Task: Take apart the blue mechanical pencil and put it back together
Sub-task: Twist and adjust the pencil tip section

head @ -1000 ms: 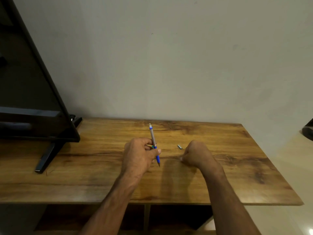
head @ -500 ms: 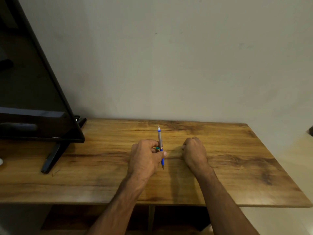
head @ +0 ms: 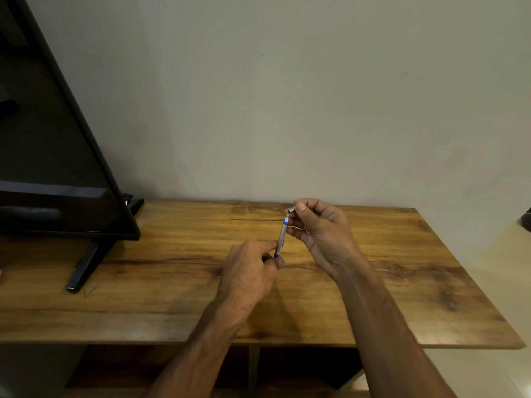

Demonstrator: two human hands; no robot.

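Observation:
My left hand point(head: 250, 268) grips the lower, blue end of the mechanical pencil point(head: 281, 235), whose grey barrel slants up and away over the wooden table point(head: 172, 277). Its top end shows a blue ring and a pale tip. My right hand point(head: 321, 228) is raised just beyond that top end and pinches a small silver cap point(head: 290, 209) between thumb and forefinger. The cap sits a little above the pencil's tip, apart from it. The pencil's writing tip is hidden inside my left fist.
A black flat screen point(head: 57, 156) stands on the left of the table, its slanted foot point(head: 86, 262) reaching toward the front. A plain wall runs along the table's far edge. Open shelving shows under the tabletop.
My right hand took the small cap off the table and lifted it to the pencil's top end. My left hand tilted the pencil slightly to the right.

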